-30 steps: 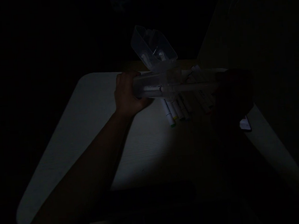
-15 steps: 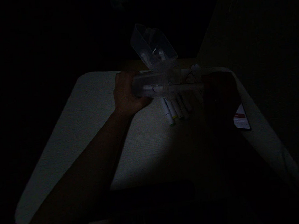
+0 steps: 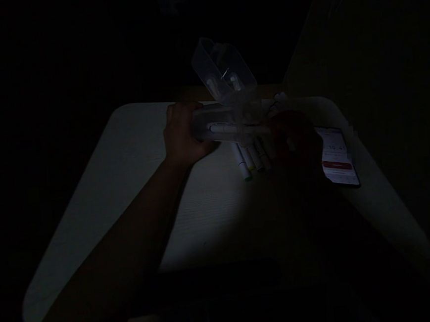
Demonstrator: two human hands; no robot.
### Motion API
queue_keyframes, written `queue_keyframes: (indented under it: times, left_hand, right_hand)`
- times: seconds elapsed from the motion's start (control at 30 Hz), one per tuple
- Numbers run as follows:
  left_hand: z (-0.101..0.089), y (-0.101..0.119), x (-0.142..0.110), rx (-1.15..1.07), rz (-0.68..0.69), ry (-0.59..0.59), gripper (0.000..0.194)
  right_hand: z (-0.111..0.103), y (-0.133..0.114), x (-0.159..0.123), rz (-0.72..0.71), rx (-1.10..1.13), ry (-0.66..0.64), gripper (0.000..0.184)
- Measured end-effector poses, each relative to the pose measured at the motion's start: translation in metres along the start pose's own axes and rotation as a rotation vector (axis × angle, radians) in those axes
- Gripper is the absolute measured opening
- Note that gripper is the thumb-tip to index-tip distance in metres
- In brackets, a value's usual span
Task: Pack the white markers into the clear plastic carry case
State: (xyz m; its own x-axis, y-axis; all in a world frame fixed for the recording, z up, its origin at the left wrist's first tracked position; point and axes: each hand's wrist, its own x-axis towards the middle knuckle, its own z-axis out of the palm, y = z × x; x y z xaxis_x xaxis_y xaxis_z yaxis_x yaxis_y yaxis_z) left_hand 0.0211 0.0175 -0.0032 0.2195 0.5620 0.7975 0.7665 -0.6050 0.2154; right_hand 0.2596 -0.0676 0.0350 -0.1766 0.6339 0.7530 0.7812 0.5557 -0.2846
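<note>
In very dim light, my left hand [image 3: 183, 133] grips the closed end of a clear plastic case [image 3: 211, 115], which lies on its side. Its hinged lid [image 3: 226, 71] stands open, tilted up at the back. A white marker [image 3: 223, 128] lies lengthwise inside, reaching toward the case's mouth on the right. My right hand [image 3: 295, 137], mostly in shadow, is closed at that mouth around the marker's outer end; the fingertips are hard to make out. Several white markers [image 3: 242, 164] with coloured ends lie on the table just below the case.
A phone [image 3: 337, 156] with a lit screen lies to the right of my right hand. Behind that hand are small white objects [image 3: 280, 97] too dark to name. The pale table [image 3: 131, 133] has rounded corners; deep darkness surrounds it.
My right hand has moved left, closer to the case's mouth, and less of the marker shows outside. More of the phone is uncovered. My left hand has hardly moved.
</note>
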Motion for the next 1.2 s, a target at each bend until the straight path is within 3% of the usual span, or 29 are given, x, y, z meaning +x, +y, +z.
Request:
queue_keyframes:
  times: [0.1, 0.63, 0.97, 1.2]
  left_hand:
    - [0.0, 0.0, 0.0, 0.015, -0.01, -0.01, 0.071]
    - [-0.001, 0.001, 0.001, 0.003, -0.064, -0.074, 0.068]
    - [-0.001, -0.001, 0.003, -0.02, -0.059, -0.104, 0.073]
    - [-0.001, -0.001, 0.001, -0.014, -0.072, -0.115, 0.066]
  right_hand:
    - [0.003, 0.002, -0.001, -0.054, 0.003, 0.012, 0.026]
    - [0.007, 0.004, -0.001, -0.038, 0.087, -0.236, 0.039]
    - [0.014, 0.001, -0.003, -0.068, 0.08, -0.29, 0.043]
    - [0.018, 0.001, -0.003, -0.062, 0.084, -0.349, 0.047]
